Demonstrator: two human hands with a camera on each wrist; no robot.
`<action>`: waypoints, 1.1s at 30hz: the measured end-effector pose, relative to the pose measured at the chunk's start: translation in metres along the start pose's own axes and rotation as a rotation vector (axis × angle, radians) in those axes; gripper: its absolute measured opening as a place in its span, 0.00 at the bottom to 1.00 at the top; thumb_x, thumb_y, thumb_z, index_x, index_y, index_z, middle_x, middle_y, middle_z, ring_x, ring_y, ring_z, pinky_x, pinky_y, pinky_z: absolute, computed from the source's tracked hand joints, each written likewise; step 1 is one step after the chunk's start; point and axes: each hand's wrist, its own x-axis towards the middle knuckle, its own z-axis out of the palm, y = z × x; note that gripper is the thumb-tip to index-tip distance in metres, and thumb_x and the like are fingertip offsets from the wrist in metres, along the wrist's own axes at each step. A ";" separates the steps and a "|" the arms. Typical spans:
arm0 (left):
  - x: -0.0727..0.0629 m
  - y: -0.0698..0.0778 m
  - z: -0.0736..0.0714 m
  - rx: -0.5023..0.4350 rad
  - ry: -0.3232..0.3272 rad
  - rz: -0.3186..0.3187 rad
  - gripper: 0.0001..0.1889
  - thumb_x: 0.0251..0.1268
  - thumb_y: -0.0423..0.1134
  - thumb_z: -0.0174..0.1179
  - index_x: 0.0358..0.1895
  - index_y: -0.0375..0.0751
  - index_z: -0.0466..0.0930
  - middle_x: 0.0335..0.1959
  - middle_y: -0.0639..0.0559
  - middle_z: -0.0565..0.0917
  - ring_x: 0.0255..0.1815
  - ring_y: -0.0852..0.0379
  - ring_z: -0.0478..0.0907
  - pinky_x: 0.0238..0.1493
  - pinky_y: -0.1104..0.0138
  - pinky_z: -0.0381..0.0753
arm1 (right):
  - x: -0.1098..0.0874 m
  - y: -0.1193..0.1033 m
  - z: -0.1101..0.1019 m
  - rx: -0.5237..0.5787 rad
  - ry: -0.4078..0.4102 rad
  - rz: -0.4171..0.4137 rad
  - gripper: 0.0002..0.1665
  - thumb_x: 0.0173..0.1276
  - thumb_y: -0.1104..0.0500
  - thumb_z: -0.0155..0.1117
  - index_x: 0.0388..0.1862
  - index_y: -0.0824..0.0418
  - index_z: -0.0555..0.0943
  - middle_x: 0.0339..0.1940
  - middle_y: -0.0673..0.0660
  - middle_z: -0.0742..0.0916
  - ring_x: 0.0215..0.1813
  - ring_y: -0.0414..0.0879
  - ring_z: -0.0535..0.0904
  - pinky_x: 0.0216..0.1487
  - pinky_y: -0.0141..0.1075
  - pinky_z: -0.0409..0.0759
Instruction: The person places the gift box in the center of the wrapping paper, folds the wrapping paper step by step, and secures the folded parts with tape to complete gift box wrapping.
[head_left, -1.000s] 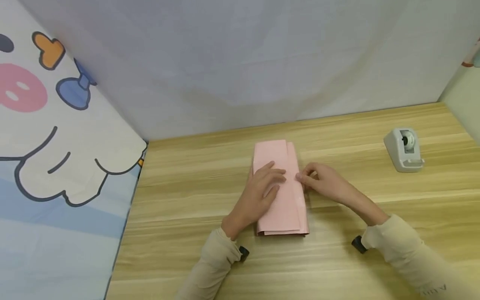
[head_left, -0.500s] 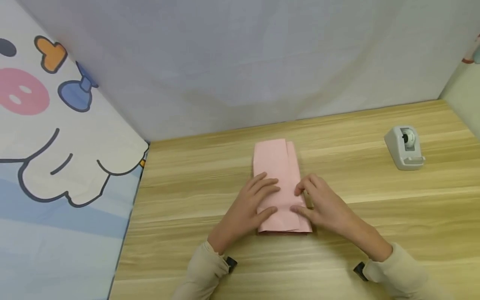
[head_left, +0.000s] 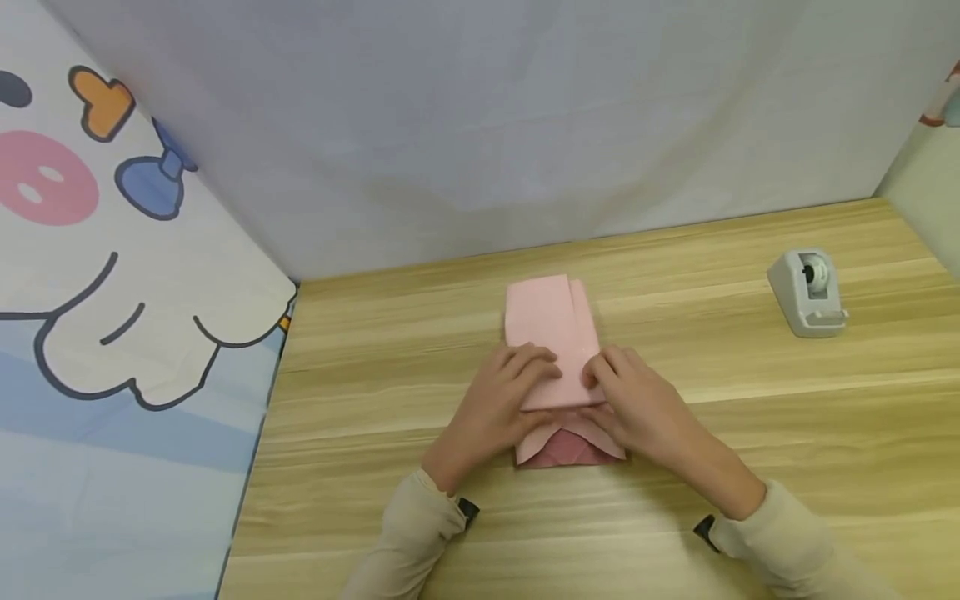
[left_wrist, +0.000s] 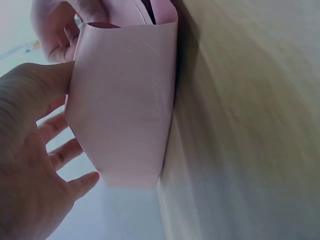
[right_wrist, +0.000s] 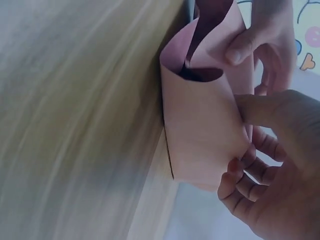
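A folded pink paper sleeve (head_left: 550, 312) lies lengthwise on the wooden table, a lengthwise seam along its right part. Near its close end the top layer bends up at a crosswise crease, and the darker inside shows in the mouth. At the left of that crease, my left hand (head_left: 491, 408) pinches the paper, thumb on the near side and fingers on top. My right hand (head_left: 645, 408) pinches the right side the same way, its fingers curled. The right wrist view shows the curled paper mouth (right_wrist: 200, 80) gaping beside the right thumb.
A grey tape dispenser (head_left: 813, 296) with a roll stands at the back right of the wooden table (head_left: 360, 375). A pale cloth (head_left: 525, 125) hangs behind the table, and a cartoon-printed cloth (head_left: 135, 333) hangs at the left.
Both hands have come to the near end of the pink paper, the right one sliding toward me along its edge. The near end's top layer, flat before, is now bent up with the mouth spread.
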 end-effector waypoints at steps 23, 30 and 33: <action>0.013 0.006 0.006 0.349 -0.114 -0.036 0.38 0.49 0.46 0.82 0.62 0.48 0.70 0.67 0.52 0.72 0.64 0.50 0.70 0.71 0.56 0.71 | 0.008 0.006 0.008 -0.160 -0.040 0.026 0.24 0.60 0.62 0.81 0.44 0.63 0.72 0.39 0.57 0.75 0.37 0.49 0.73 0.33 0.39 0.75; 0.017 0.014 0.009 0.432 -0.126 -0.082 0.39 0.49 0.49 0.82 0.62 0.49 0.69 0.67 0.52 0.72 0.65 0.50 0.70 0.75 0.53 0.65 | 0.011 0.004 0.012 -0.232 -0.039 0.028 0.24 0.61 0.66 0.78 0.44 0.67 0.70 0.37 0.58 0.72 0.32 0.49 0.70 0.27 0.36 0.72; 0.018 0.016 0.010 0.462 -0.113 -0.106 0.36 0.54 0.60 0.76 0.61 0.49 0.69 0.66 0.53 0.73 0.62 0.50 0.70 0.74 0.52 0.66 | 0.013 0.004 0.013 -0.195 -0.049 0.043 0.26 0.61 0.63 0.80 0.43 0.67 0.69 0.37 0.58 0.71 0.31 0.47 0.68 0.26 0.34 0.71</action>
